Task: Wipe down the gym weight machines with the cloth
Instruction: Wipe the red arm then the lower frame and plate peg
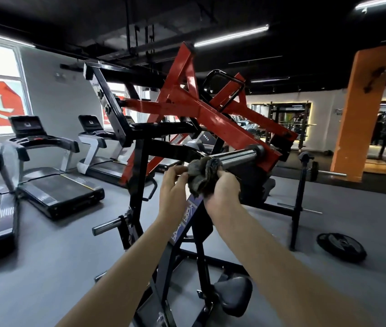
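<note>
slantwise up-right, peg (239, 155) in cloth (202, 175)

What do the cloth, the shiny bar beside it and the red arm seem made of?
Cloth: soft grey pile fabric, perhaps terry or microfibre; it bunches into folds. Bar: bare polished metal, likely chromed steel; bright streaked reflections. Red arm: glossy painted metal, by its highlights.

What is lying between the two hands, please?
The bunched grey cloth: the left hand pinches one side, the right hand grips the other, just at the tip of the chrome bar. The head view shows this.
</note>
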Demonstrator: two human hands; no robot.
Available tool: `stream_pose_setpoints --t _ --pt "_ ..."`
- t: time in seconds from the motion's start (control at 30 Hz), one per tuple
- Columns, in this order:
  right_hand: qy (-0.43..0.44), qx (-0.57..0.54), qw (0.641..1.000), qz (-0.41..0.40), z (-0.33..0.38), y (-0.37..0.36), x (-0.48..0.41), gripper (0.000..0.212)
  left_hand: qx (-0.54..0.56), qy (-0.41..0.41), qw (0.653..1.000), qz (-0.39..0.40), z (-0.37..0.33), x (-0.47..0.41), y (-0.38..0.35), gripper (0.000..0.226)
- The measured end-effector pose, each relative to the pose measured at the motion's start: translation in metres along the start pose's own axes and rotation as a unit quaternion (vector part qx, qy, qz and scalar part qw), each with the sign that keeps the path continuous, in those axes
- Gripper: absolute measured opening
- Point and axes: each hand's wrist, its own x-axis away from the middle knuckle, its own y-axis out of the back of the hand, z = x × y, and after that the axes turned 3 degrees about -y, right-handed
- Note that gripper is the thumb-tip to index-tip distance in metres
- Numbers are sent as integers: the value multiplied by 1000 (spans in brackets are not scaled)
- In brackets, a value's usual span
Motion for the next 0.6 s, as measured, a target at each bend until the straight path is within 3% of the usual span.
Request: stream_pose_setpoints --t 0.13,0.3,0.6 --pt "24 86 995 -35 -18 13 3 22 45 71 996 24 -1 5 13 23" --pt "66 200 977 37 -51 24 -5 25 77 107 989 70 2 -5 23 19" --pt "127 251 958 50 -66 0 -76 17 -46 34 996 72 57 -72 61 21"
